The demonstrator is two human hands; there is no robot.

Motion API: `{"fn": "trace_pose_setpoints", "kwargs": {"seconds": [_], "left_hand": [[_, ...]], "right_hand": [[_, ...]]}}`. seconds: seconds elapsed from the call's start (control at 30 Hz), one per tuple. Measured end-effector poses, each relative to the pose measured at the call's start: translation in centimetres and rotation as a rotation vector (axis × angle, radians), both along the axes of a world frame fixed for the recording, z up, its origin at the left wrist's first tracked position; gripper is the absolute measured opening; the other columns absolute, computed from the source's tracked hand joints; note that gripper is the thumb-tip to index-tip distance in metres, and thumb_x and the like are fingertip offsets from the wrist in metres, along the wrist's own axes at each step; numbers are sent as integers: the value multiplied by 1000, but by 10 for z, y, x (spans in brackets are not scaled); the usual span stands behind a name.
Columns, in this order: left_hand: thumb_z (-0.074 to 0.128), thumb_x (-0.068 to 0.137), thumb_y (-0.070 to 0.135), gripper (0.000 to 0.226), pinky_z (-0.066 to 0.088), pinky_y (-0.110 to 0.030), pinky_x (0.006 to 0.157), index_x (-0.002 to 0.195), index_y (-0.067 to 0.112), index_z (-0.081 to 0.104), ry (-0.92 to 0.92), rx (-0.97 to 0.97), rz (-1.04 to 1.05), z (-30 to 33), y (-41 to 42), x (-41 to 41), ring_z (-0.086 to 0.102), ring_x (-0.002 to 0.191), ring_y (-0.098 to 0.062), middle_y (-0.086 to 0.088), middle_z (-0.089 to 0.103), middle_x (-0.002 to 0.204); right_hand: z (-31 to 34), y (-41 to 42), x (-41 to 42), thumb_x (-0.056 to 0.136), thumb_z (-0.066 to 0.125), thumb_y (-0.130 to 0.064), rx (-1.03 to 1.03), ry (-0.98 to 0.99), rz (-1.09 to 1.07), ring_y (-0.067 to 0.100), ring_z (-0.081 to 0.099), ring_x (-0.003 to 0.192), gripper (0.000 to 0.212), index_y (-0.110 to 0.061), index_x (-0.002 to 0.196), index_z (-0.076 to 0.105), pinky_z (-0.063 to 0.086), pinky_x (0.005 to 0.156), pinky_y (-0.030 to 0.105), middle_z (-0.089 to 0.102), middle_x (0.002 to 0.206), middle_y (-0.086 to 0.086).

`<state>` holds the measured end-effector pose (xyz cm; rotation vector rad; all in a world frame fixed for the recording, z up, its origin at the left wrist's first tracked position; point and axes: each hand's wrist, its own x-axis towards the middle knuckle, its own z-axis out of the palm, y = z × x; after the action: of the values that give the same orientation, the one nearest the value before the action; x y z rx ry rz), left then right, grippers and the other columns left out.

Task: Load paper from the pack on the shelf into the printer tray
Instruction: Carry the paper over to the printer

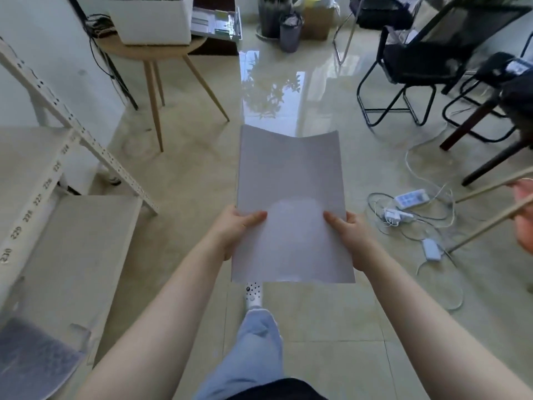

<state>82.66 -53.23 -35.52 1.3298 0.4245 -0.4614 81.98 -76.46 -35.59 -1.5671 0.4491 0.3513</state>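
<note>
I hold a stack of white paper (291,180) flat in front of me over the floor, its far end sagging in the middle. My left hand (235,229) grips its near left edge and my right hand (352,238) grips its near right edge, thumbs on top. The white printer (153,18) stands on a round wooden side table (150,51) at the far left, with its tray (216,21) pulled out to the right. A wrapped paper pack (31,362) lies on the white shelf (72,249) at my lower left.
The white metal shelf frame (72,119) runs along the left. Black chairs (415,70) and a table leg (473,119) stand at the right. A power strip (411,197) and loose white cables (427,226) lie on the tiled floor. A dark bin (290,31) stands far ahead.
</note>
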Motion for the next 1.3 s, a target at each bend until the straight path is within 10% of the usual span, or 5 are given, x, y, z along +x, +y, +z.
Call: {"fn": "trace_pose_setpoints", "kwargs": {"seconds": [0.3, 1.3], "left_hand": [[67, 83, 9, 35, 60, -34, 66, 116, -1, 59, 9, 28, -137, 1, -30, 231, 68, 73, -22, -10, 69, 91], [69, 83, 11, 35, 59, -35, 69, 115, 2, 59, 71, 47, -59, -26, -174, 908, 68, 74, -22, -8, 69, 91]], "right_hand": [[-1, -26, 204, 93, 55, -18, 35, 39, -120, 9, 68, 53, 11, -15, 86, 63, 57, 53, 24, 68, 82, 4], [-39, -173, 912, 92, 58, -21, 22, 86, -36, 22, 67, 68, 17, -8, 102, 64, 57, 76, 41, 69, 92, 12]]}}
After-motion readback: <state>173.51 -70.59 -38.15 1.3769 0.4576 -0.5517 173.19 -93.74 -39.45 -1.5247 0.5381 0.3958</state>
